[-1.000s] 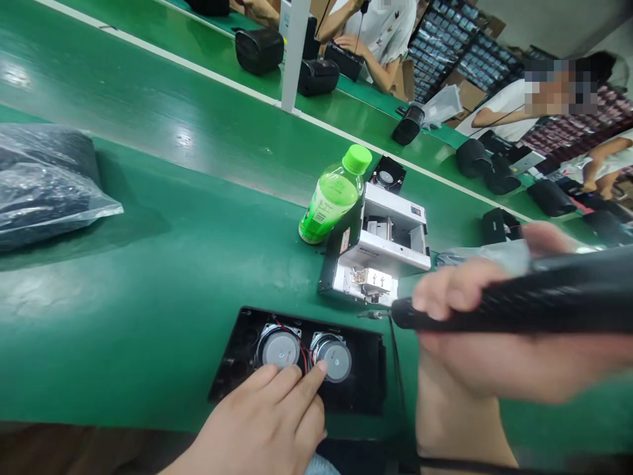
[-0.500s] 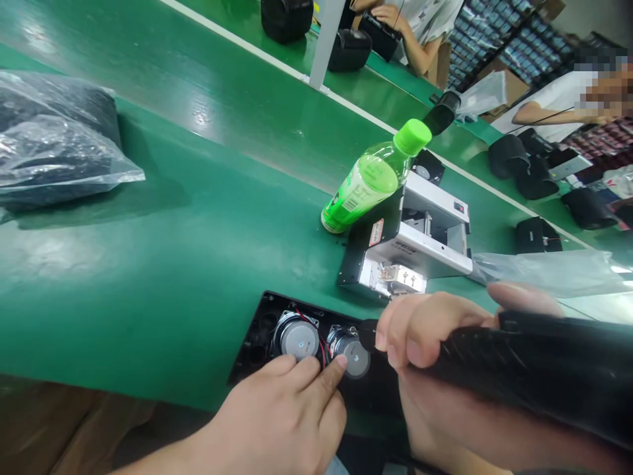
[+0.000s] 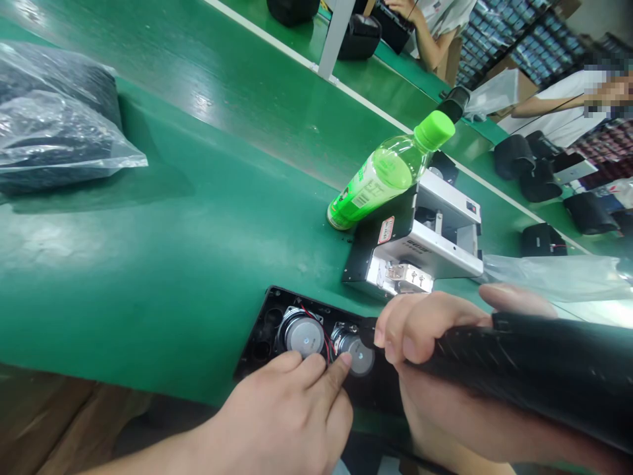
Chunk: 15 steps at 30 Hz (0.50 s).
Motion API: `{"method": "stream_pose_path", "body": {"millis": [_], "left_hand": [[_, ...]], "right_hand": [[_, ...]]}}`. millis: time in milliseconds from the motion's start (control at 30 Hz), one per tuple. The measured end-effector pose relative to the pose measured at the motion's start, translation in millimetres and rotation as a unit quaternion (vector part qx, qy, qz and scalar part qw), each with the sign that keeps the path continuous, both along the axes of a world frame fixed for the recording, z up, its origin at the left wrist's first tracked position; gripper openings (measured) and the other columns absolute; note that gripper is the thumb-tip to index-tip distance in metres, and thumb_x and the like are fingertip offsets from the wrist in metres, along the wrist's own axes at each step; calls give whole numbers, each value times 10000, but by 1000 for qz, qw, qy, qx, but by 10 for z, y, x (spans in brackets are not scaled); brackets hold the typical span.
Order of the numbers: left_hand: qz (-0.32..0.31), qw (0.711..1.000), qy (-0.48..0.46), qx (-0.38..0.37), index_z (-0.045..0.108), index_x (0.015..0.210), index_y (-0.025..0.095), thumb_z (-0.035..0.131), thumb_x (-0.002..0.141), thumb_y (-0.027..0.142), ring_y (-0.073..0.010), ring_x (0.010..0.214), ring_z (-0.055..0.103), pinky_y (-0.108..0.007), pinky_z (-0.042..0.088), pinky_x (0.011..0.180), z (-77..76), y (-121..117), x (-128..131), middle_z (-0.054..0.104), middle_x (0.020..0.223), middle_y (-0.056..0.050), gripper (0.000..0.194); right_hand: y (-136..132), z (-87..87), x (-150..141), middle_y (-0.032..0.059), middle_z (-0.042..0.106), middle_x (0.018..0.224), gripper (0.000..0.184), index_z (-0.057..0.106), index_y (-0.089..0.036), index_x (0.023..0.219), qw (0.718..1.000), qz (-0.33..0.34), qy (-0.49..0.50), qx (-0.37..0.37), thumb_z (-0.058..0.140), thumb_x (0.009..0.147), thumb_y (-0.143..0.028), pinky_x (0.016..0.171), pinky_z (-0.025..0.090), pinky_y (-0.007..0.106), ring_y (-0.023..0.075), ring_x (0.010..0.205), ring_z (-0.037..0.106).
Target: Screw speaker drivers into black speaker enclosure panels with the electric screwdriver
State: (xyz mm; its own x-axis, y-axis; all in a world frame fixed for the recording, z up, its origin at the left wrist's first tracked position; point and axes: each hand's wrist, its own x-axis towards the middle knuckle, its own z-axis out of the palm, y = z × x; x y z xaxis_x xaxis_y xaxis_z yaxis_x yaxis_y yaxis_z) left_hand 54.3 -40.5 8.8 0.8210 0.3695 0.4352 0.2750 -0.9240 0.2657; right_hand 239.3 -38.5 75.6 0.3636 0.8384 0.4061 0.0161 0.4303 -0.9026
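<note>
A black speaker panel (image 3: 271, 323) lies on the green bench with two round speaker drivers, a left driver (image 3: 305, 336) and a right driver (image 3: 360, 357), fitted in it. Red and black wires (image 3: 326, 343) run between them. My left hand (image 3: 291, 412) is closed over the panel's near side, one fingertip pressing on the right driver; its thumb is hard to make out. Wrapped around a black electric screwdriver (image 3: 534, 369), my right hand (image 3: 430, 330) holds its nose at the right driver's upper corner. My fingers hide the exact contact there.
Beyond the panel stands a metal-and-black machine (image 3: 415, 237), with a green-capped bottle (image 3: 376, 178) leaning against or beside it. A plastic bag of dark material (image 3: 59, 119) lies at left. Clear plastic (image 3: 554, 270) is at right. Co-workers sit across the bench among black speaker cases (image 3: 514, 156).
The view has shifted slightly, so the bench things sit a little differently in frame. Both hands keep their places at the panel, the screwdriver still at the right driver's corner.
</note>
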Motion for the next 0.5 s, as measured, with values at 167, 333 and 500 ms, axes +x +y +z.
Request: {"method": "stream_pose_path", "body": {"millis": [167,333,500], "left_hand": [[-5,1000,16,-10,707,968,170,530,996,172,-235,826,726,-377,515,632,29,8,20,809,1269,-110,179],[0,1000,8,-7,684,957,176,563,949,148,-240,789,707,-382,505,651,23,16,14,808,1274,-115,125],[-4,1000,15,-14,679,951,177,602,928,147,-238,786,701,-387,486,666,40,35,2,809,1269,-114,86]], "right_hand": [[37,-23,-8,5,668,685,317,750,-335,1196,997,80,-18,-5,550,1059,-539,534,569,418,213,530,616],[71,-82,-43,-3,667,683,274,758,-285,1160,996,91,-1,1,569,1044,-446,504,545,374,193,518,613],[34,-162,-41,-13,683,667,546,764,-324,1135,997,71,-7,-17,670,884,-800,487,534,386,209,496,603]]}}
